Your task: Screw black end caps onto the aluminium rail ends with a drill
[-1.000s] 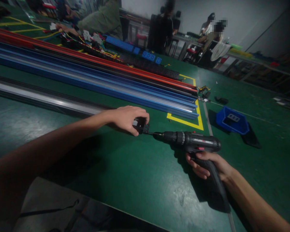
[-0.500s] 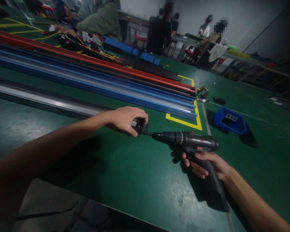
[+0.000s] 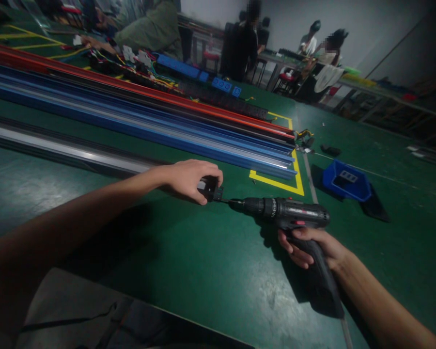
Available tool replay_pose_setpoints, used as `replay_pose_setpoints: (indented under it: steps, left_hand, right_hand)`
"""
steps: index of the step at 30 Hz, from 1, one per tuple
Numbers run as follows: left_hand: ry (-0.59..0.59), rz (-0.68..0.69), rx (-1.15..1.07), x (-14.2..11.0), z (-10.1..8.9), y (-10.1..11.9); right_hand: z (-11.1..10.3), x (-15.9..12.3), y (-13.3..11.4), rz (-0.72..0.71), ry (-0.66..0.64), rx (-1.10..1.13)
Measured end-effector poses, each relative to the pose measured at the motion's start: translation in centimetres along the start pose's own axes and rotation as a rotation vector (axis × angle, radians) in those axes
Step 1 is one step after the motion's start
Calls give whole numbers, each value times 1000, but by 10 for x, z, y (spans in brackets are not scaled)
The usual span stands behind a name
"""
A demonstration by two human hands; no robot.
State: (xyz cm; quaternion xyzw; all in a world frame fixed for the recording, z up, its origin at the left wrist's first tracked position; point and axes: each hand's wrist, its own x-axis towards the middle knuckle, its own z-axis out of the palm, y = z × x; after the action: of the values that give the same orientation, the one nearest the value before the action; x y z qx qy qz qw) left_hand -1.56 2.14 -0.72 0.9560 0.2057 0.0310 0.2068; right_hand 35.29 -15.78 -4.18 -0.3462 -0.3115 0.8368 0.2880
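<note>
My right hand (image 3: pixel 308 247) is wrapped round the handle of a black power drill (image 3: pixel 287 212), which points left. Its thin bit (image 3: pixel 228 201) meets a small black end piece (image 3: pixel 218 193) at the end of a long dark metal profile (image 3: pixel 87 152). Curled over that same end, my left hand (image 3: pixel 192 182) grips the profile with thumb and fingers. Part of the end is hidden by the fingers, and any screw there is too small to make out.
Blue profiles (image 3: pixel 203 151) and a red-orange one (image 3: pixel 218 105) lie behind on the green table (image 3: pixel 218 271). A blue bin (image 3: pixel 345 182) stands to the right. Wired parts (image 3: pixel 138 63) lie at the back, beside a person's green sleeve (image 3: pixel 150 31). Other people sit farther off.
The index finger of my right hand has shifted slightly at the drill's trigger. Drill, profile and left hand have stayed nearly in place.
</note>
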Motion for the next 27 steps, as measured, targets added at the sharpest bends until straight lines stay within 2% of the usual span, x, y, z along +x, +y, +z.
replay_pose_setpoints:
  steps: [27]
  left_hand:
    - [-12, -13, 8, 0, -1, 1]
  right_hand:
    - [-2, -2, 1, 3, -8, 48]
